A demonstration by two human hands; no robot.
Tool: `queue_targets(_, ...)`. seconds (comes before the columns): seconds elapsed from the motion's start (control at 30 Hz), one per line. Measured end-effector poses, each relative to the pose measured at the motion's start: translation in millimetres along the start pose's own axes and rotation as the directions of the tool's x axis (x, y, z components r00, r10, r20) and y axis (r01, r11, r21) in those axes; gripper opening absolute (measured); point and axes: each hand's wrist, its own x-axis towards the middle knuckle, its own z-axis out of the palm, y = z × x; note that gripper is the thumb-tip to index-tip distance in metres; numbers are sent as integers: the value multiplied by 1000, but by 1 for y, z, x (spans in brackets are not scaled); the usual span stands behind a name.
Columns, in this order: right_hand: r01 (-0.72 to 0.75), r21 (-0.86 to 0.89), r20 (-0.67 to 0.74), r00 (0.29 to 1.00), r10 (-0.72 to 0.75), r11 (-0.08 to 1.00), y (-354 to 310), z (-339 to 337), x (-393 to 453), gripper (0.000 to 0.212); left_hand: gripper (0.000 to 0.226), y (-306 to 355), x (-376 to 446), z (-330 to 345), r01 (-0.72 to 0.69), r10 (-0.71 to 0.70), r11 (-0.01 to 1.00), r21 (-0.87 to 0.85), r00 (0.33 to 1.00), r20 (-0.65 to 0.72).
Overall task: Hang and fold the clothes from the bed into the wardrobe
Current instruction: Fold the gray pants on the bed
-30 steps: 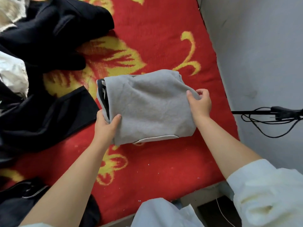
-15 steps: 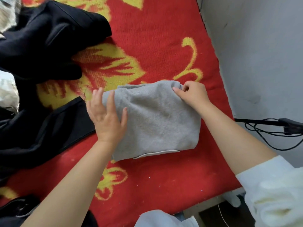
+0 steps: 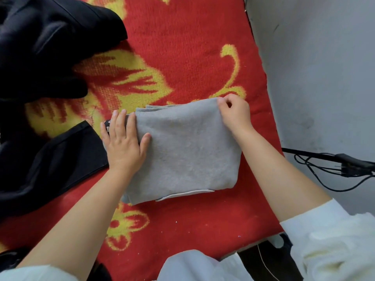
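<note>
You have just laid the folded grey garment (image 3: 182, 151) down on the bed (image 3: 192, 47): your left hand (image 3: 123, 142) now presses it flat, fingers straight, and your right hand (image 3: 233, 112) pinches its far corner. It looks ready for the wardrobe.

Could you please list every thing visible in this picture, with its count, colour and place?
folded grey fleece garment: 1, grey with white trim, centre of the blanket
red blanket with yellow flower pattern: 1, red and yellow, covering the bed
black clothes pile: 1 pile, black, left side of the blanket
black cable with plug: 1, black, right, by the grey wall
grey wall: 1, grey, right
left hand: 1, flat on the garment's left edge
right hand: 1, grip pinching the garment's far right corner
</note>
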Motion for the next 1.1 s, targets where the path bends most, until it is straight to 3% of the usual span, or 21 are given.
queue_targets(0.07,17,-47,-85,996,-21,999,0,-1,6,35,83,-2,4,0,23,-23,1000,7,1000,13)
queue_targets(0.13,-27,-138,-67,998,18,990,6,10,16,32,84,-1,11,4,87,-87,996,-4,995,47)
queue_targets(0.3,-135,-162,-43,991,129,978,13,46,36,39,65,-8,26,19,171,-162,984,-55,977,137)
queue_targets(0.43,-181,38,-102,978,184,983,22,42,27,38,81,-19,28,18,165,-123,925,-343,982,140)
queue_targets(0.53,-200,188,-7,979,205,961,38,24,-2,37,97,-26,8,13,271,-285,737,-620,955,79)
queue_targets(0.6,-290,171,230,941,248,942,54,15,-33,35,100,-33,-17,16,436,-401,496,-751,882,248)
queue_targets(0.67,-473,297,497,818,289,830,66,14,-65,35,92,-34,-44,21,543,-347,254,-801,824,448)
queue_targets(0.73,-616,432,593,744,308,658,75,19,-82,71,67,-32,-55,22,621,-272,101,-777,769,579)
queue_targets(0.8,-677,506,630,713,307,534,82,25,-85,101,45,-34,-52,17,666,-187,63,-743,740,647)
queue_targets(0.87,-723,518,683,671,288,457,80,25,-82,106,30,-33,-48,13,712,-130,30,-702,699,703)
queue_targets(0.93,-778,492,751,606,261,389,74,19,-83,97,10,-28,-51,9,770,-109,-31,-637,631,768)
queue_targets(1.03,-808,453,806,552,213,376,68,10,-102,69,27,-26,-79,10,799,-108,-193,-570,560,821)
queue_targets(1.1,-823,423,830,520,203,379,69,4,-122,65,25,-26,-102,7,794,-109,-233,-562,553,826)
